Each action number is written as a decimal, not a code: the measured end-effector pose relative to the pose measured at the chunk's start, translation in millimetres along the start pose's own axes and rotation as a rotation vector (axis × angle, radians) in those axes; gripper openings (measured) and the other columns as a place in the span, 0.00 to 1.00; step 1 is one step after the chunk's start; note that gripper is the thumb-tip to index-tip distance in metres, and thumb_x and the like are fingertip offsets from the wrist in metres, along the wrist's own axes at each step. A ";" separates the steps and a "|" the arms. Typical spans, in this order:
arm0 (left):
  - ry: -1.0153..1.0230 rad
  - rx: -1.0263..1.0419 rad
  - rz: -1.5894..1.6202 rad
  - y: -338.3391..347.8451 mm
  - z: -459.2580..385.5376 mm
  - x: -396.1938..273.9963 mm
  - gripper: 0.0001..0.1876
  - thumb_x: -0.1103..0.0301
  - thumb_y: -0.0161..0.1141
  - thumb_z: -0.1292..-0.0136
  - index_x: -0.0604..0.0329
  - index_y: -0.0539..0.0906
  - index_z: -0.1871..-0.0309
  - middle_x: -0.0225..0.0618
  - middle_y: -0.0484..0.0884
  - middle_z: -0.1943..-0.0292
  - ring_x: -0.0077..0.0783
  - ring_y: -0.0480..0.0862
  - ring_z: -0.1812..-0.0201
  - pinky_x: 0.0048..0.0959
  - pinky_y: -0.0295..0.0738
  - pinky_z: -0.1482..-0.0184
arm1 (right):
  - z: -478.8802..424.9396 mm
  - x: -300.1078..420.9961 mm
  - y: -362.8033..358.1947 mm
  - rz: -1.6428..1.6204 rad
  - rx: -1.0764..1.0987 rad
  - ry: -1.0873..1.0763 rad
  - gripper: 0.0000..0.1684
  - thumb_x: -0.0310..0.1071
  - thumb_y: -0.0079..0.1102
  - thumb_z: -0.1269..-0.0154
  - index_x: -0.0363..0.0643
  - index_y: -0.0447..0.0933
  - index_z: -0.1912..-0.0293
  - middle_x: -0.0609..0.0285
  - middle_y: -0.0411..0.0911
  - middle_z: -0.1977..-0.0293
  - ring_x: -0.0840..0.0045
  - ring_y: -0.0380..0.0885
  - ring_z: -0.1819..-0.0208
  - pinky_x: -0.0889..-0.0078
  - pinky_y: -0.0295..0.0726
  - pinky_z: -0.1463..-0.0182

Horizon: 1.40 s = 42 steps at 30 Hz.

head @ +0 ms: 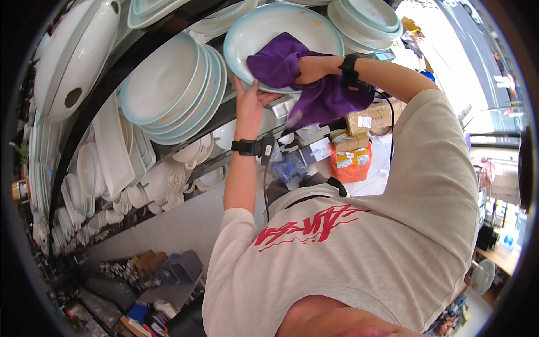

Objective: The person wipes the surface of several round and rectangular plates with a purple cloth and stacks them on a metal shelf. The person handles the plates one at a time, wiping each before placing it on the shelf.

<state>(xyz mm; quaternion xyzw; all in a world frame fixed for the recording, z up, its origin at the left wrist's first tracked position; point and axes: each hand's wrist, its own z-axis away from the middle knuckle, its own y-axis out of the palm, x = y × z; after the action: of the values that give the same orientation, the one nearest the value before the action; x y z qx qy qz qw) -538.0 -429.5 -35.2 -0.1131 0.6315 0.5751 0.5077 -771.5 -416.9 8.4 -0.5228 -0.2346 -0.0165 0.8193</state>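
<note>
A large white ceramic plate (290,25) with a pale blue rim rests at a shelf, tilted toward me. My left hand (251,101) has its fingers at the plate's lower rim, the thumb over the edge and other fingers spread beneath. In my right hand (312,69) is a bunched purple cloth (276,63), pressed on the plate's inner surface. The cloth's loose end hangs below the rim. To the left stands a stack of similar blue-rimmed plates (162,80), and more bowls and plates (370,17) are stacked at the right.
Shelves of white dishes (164,179) run down the left, with a large lidded dish (76,59) above. Below lie cardboard boxes (374,116), an orange bag (351,166) of packages and a clear blue plastic bag (289,166). A cable (392,126) hangs from my right wrist strap.
</note>
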 end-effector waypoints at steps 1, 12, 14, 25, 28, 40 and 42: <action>-0.025 0.001 0.017 4.6 3.7 -4.5 0.35 0.76 0.43 0.28 0.34 0.39 0.27 0.58 0.68 0.40 0.57 0.78 0.46 0.56 0.81 0.51 | 8.5 -8.9 -9.2 0.109 0.030 0.070 0.22 0.44 0.53 0.43 0.35 0.79 0.59 0.42 0.80 0.60 0.53 0.79 0.56 0.58 0.77 0.51; -0.027 0.001 -0.013 1.3 1.0 1.0 0.37 0.76 0.43 0.29 0.36 0.37 0.26 0.55 0.67 0.40 0.56 0.82 0.53 0.50 0.84 0.54 | -75.6 -39.9 -11.5 0.271 -0.102 0.171 0.27 0.46 0.53 0.47 0.37 0.81 0.54 0.43 0.79 0.54 0.54 0.77 0.48 0.53 0.73 0.42; -0.019 -0.006 -0.014 -1.4 2.0 0.7 0.35 0.75 0.43 0.28 0.36 0.39 0.27 0.57 0.71 0.44 0.56 0.82 0.53 0.51 0.84 0.55 | -54.7 -4.5 -10.3 0.400 0.030 -0.007 0.25 0.43 0.55 0.50 0.36 0.80 0.56 0.40 0.80 0.61 0.51 0.80 0.56 0.57 0.78 0.50; 0.085 -0.077 -0.801 22.4 43.8 -16.2 0.35 0.60 0.59 0.34 0.62 0.55 0.30 0.47 0.67 0.37 0.37 0.77 0.46 0.32 0.78 0.51 | 55.5 48.8 -49.5 -1.075 -0.189 0.026 0.17 0.31 0.56 0.41 0.32 0.77 0.54 0.58 0.82 0.60 0.75 0.80 0.60 0.73 0.79 0.52; 0.217 0.204 -0.446 39.3 73.3 -27.2 0.34 0.64 0.64 0.37 0.63 0.60 0.32 0.37 0.73 0.41 0.30 0.75 0.44 0.29 0.70 0.42 | 78.6 77.0 -39.7 -1.619 -0.075 -0.063 0.14 0.27 0.55 0.39 0.32 0.75 0.53 0.57 0.81 0.60 0.76 0.80 0.60 0.75 0.80 0.52; 0.247 -0.103 -0.175 5.7 114.9 -68.8 0.25 0.80 0.62 0.46 0.67 0.71 0.43 0.39 0.79 0.52 0.31 0.81 0.53 0.29 0.79 0.51 | 69.9 50.3 8.5 -1.868 -0.085 0.160 0.14 0.28 0.58 0.41 0.35 0.75 0.54 0.58 0.80 0.58 0.73 0.81 0.57 0.71 0.80 0.47; 0.157 -0.155 -0.113 6.8 125.5 -78.4 0.22 0.81 0.62 0.45 0.69 0.72 0.46 0.40 0.79 0.52 0.33 0.81 0.53 0.30 0.79 0.49 | 82.8 64.3 17.8 -1.871 -0.088 0.182 0.18 0.29 0.58 0.40 0.35 0.73 0.50 0.58 0.79 0.54 0.74 0.80 0.56 0.71 0.78 0.46</action>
<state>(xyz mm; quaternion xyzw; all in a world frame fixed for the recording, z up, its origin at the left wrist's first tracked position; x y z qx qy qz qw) -442.9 -356.4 51.6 -0.2319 0.6155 0.5821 0.4780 -739.9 -323.2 47.6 -0.1492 -0.4938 -0.7177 0.4679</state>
